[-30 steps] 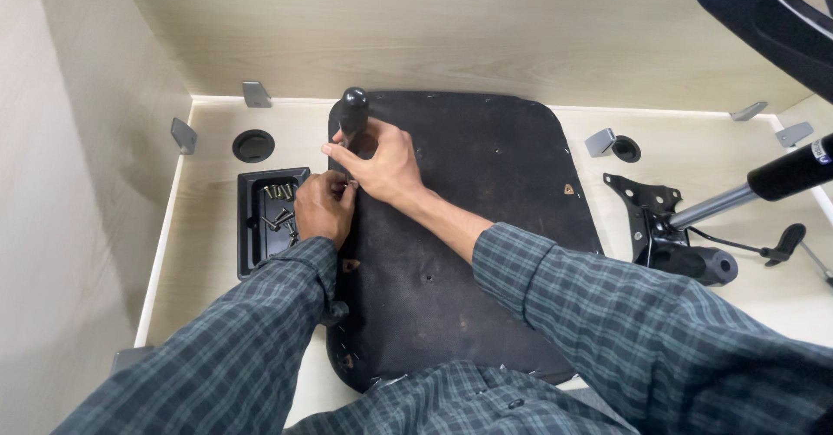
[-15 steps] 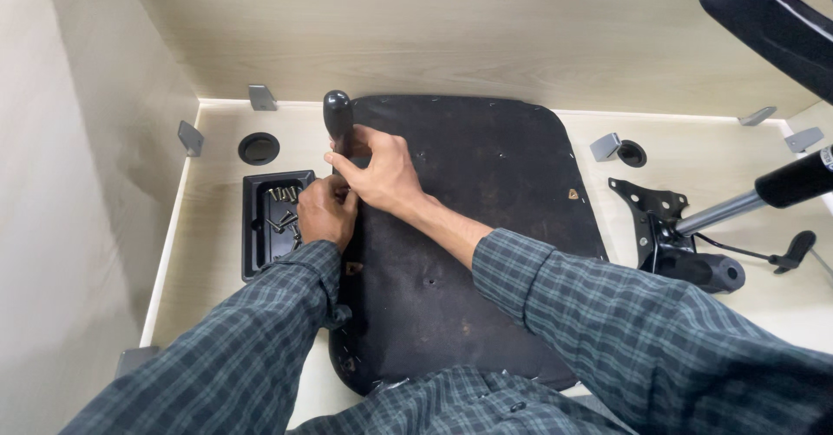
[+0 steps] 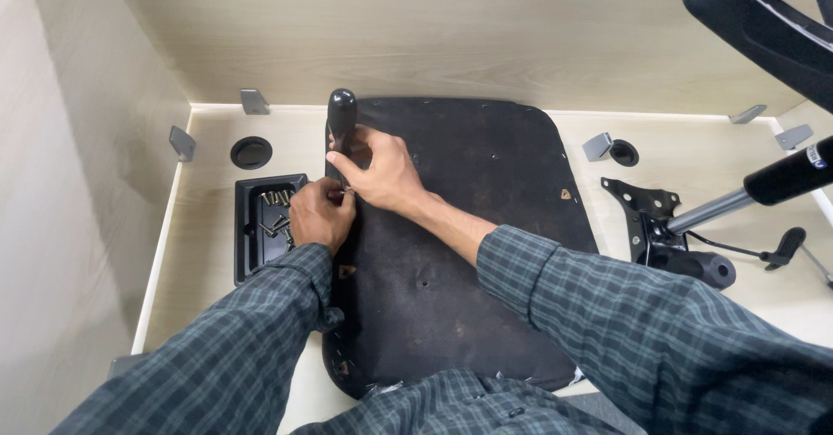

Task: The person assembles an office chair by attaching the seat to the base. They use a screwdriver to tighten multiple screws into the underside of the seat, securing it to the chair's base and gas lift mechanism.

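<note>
Gripping the screwdriver (image 3: 341, 118) by its shaft, the right hand (image 3: 382, 173) sits left of centre over the black seat base (image 3: 468, 253), while the left hand (image 3: 319, 215) pinches closed around something small at its tip; a screw tray (image 3: 252, 235) is just left on the table (image 3: 208, 261).

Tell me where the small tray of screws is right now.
In the head view, the black screw tray lies on the desk left of the black seat pan, just beside the left hand and below a round grommet hole.

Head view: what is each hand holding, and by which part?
Right hand grips the black-handled screwdriver below its handle. Left hand pinches something at its tip; what cannot be told.
</note>
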